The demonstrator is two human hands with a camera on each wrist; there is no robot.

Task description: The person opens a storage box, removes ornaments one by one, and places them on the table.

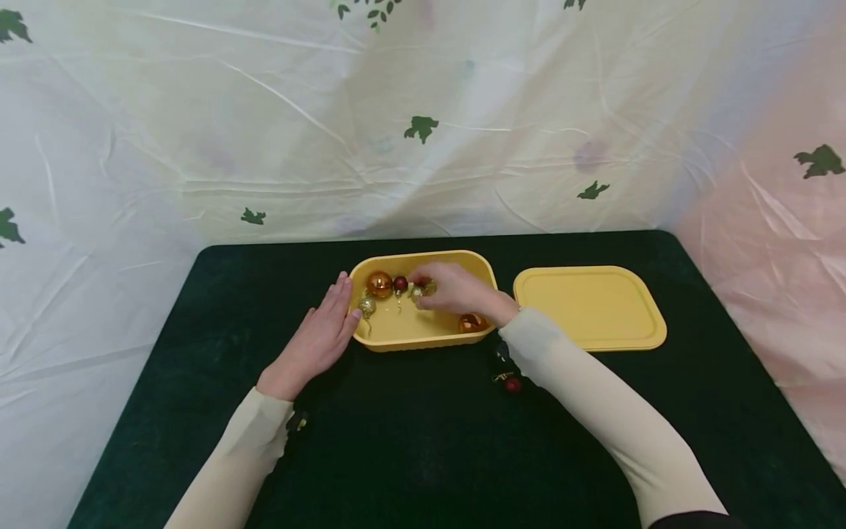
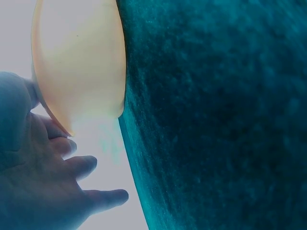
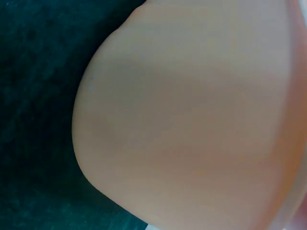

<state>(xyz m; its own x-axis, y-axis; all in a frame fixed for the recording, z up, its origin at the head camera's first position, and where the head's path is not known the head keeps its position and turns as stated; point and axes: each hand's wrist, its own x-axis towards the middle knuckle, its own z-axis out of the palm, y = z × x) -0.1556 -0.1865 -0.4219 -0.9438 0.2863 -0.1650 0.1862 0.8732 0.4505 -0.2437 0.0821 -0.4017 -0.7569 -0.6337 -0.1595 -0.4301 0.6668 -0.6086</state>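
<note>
A yellow plastic box (image 1: 411,342) stands on the dark green table with several Christmas baubles inside. My left hand (image 1: 322,327) rests against its left end with straight fingers; in the left wrist view those fingers lie along the outer wall. Over the box, my right hand (image 1: 456,288) curls its thumb and fingers around a small bauble (image 1: 429,286), which they partly hide. Left of these fingers are a dark red bauble (image 1: 400,283), a shiny amber bauble (image 1: 380,284) and a glittery gold bauble (image 1: 367,305). Another amber bauble (image 1: 472,322) sits under the right wrist.
A flat yellow lid (image 1: 595,308) lies on the table to the right of the box. One small red bauble (image 1: 512,384) is on the cloth below the right forearm. Behind the table hangs a pale curtain (image 1: 423,176) with green leaf prints.
</note>
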